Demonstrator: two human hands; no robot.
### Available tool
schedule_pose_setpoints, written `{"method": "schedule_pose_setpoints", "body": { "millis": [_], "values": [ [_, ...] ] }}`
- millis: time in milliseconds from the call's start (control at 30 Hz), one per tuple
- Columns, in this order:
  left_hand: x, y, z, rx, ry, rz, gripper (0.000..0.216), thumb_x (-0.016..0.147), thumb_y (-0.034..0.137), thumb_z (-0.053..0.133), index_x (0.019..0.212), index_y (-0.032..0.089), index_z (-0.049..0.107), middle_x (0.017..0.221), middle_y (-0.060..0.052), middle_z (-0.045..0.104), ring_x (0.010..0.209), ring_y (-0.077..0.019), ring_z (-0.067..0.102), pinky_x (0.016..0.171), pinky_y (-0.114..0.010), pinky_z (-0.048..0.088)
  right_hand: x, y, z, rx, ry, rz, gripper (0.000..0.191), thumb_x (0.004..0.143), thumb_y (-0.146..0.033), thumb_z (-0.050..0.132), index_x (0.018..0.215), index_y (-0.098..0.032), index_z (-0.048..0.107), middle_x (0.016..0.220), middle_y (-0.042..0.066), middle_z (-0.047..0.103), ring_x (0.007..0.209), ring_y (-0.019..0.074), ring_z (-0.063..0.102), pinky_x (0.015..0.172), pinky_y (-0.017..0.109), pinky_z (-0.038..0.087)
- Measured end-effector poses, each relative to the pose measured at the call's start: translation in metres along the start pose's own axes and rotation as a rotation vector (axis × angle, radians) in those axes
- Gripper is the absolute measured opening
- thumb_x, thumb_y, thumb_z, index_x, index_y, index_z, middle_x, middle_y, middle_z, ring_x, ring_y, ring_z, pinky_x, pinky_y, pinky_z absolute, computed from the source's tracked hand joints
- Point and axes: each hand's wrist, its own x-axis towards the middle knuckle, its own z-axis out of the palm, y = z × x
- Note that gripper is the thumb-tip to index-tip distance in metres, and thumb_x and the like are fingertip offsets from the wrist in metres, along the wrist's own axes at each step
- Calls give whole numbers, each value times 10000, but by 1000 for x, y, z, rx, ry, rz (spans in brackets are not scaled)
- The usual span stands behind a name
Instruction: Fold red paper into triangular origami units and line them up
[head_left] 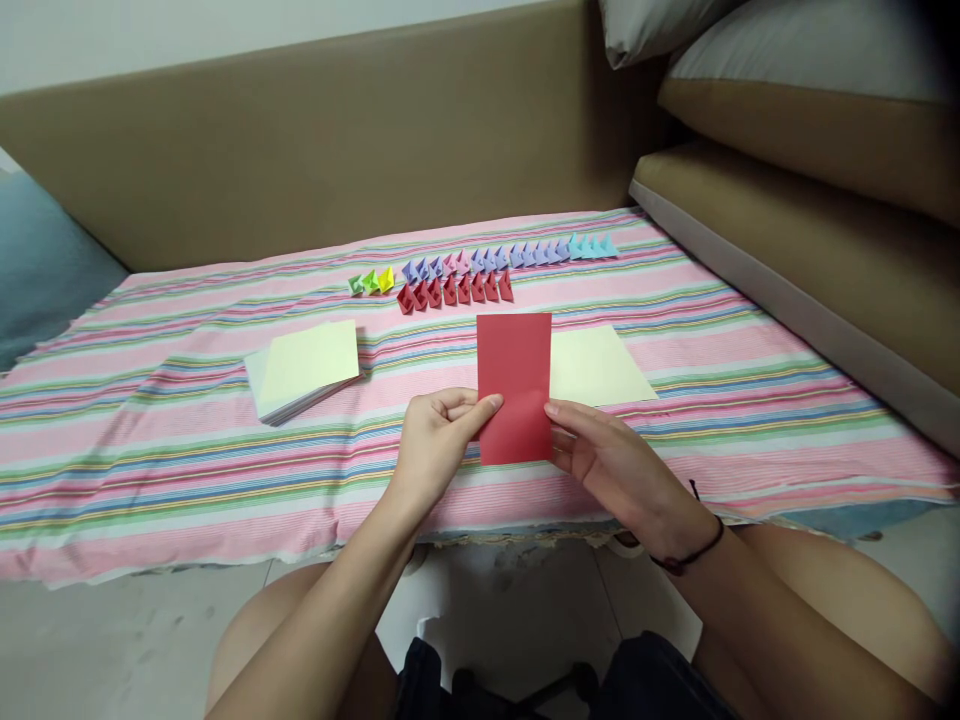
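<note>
A red sheet of paper [514,360], taller than wide, is held up between both hands above the striped cloth. My left hand [442,440] pinches its left edge, with the thumb on the front and the fingers behind. At the right edge, my right hand [600,450] grips it with thumb and fingers. Partly behind the red sheet lies a pale yellow sheet [600,367], flat on the cloth. To the left sits a stack of paper [311,365] with a pale yellow sheet on top.
Small folded paper pieces stand in rows farther back: red ones [464,291], purple ones [540,253], light blue ones [592,246], and green and yellow ones [371,282]. The striped cloth [187,450] covers the seat. Behind rises a brown backrest [337,150]; cushions [810,220] are piled at right.
</note>
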Motion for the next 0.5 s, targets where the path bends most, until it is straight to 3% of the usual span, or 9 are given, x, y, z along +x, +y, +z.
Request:
{"method": "schedule_pose_setpoints", "body": {
  "millis": [500],
  "values": [
    [0, 4, -1, -27, 23, 11, 245, 689, 387, 707, 686, 142, 688, 633, -23, 681, 570, -127, 580, 561, -228, 446, -4, -1, 1, 11, 47, 85, 224, 737, -368, 671, 925, -246, 689, 1127, 22, 663, 930, 224, 650, 751, 352, 543]
  ]
}}
